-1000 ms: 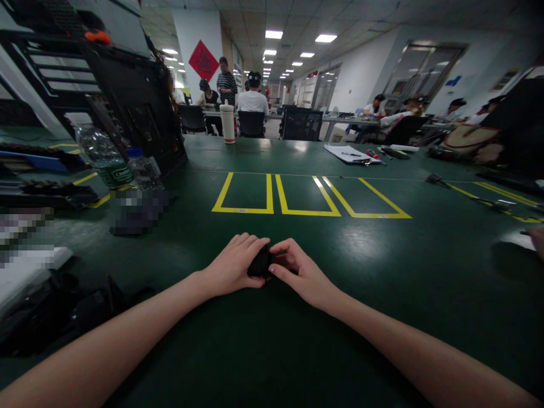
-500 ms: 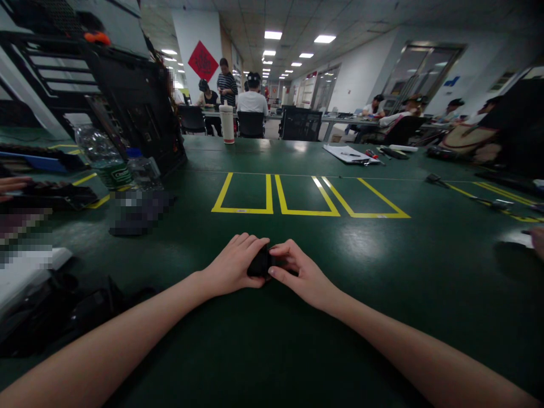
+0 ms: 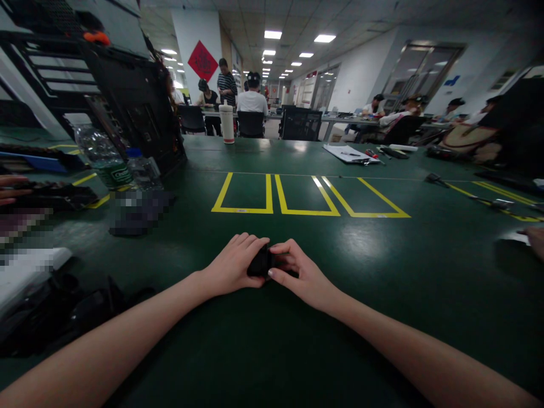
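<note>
A small black box-shaped object (image 3: 259, 263) lies low over the green table (image 3: 272, 345), between my two hands. My left hand (image 3: 235, 262) is closed around its left side, fingers over the far edge and thumb along the near edge. At its right side, my right hand (image 3: 301, 271) has thumb and index fingertip against the edge, with the other fingers curled behind. Much of the object is covered by my fingers, and its exact kind cannot be made out.
Three yellow tape outlines (image 3: 306, 213) mark the table ahead. Plastic bottles (image 3: 102, 153) and a large black open casing (image 3: 136, 107) stand left. A white tumbler (image 3: 227, 123) and papers (image 3: 351, 154) are farther back. Other people's hands (image 3: 535, 239) show at both sides.
My hands and the black object stay almost exactly in place. At the right edge, another person's hand has come slightly further into view.
</note>
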Action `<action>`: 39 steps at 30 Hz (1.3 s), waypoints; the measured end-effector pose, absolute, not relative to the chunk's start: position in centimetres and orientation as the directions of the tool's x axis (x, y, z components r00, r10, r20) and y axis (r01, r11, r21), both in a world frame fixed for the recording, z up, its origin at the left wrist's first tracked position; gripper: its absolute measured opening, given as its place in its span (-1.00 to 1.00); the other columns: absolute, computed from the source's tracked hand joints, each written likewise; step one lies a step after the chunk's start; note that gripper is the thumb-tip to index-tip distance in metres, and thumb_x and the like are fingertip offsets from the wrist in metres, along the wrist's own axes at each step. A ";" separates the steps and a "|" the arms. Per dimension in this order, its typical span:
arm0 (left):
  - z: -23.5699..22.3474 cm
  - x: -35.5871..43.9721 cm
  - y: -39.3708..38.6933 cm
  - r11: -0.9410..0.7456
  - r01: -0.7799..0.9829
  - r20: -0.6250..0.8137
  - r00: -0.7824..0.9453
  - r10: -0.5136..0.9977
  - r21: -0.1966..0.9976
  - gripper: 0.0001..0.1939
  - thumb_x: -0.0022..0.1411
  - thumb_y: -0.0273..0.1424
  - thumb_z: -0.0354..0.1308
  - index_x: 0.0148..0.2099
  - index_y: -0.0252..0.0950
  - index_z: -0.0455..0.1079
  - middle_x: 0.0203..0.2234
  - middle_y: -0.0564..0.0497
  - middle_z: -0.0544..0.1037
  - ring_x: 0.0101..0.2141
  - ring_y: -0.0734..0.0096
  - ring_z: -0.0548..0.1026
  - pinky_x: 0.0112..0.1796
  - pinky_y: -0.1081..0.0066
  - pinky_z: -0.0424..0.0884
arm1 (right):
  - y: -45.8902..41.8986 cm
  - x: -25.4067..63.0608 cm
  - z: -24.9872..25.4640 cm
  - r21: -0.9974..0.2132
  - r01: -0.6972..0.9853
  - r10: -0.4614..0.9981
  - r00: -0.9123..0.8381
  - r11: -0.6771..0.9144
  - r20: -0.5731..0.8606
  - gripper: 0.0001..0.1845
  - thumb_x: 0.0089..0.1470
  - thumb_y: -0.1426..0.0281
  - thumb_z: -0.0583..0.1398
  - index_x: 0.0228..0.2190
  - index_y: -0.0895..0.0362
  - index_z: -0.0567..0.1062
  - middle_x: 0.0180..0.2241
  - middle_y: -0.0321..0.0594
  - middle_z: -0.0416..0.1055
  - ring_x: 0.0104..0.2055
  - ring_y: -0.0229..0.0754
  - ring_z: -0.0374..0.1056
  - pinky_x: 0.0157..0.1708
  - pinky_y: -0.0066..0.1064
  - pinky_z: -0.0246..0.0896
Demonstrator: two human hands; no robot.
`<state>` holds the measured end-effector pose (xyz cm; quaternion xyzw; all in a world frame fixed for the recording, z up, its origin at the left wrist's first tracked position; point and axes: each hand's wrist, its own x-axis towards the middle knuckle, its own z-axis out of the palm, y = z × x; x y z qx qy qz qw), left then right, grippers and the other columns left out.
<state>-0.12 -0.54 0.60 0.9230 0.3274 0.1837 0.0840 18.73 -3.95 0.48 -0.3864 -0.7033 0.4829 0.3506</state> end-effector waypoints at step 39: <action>0.3 -0.1 -0.3 -0.776 0.565 0.302 0.716 0.630 0.278 -0.36 -0.03 -0.29 0.17 0.07 -0.31 0.02 -0.17 -0.07 0.31 -0.22 0.27 0.27 -0.21 0.28 0.23 | -4.0 18.7 0.5 -0.952 0.201 0.878 -0.465 0.233 0.117 -0.76 0.03 0.41 0.08 -0.20 0.05 0.21 -0.15 -0.25 0.21 -0.10 -0.22 0.26 -0.14 -0.28 0.27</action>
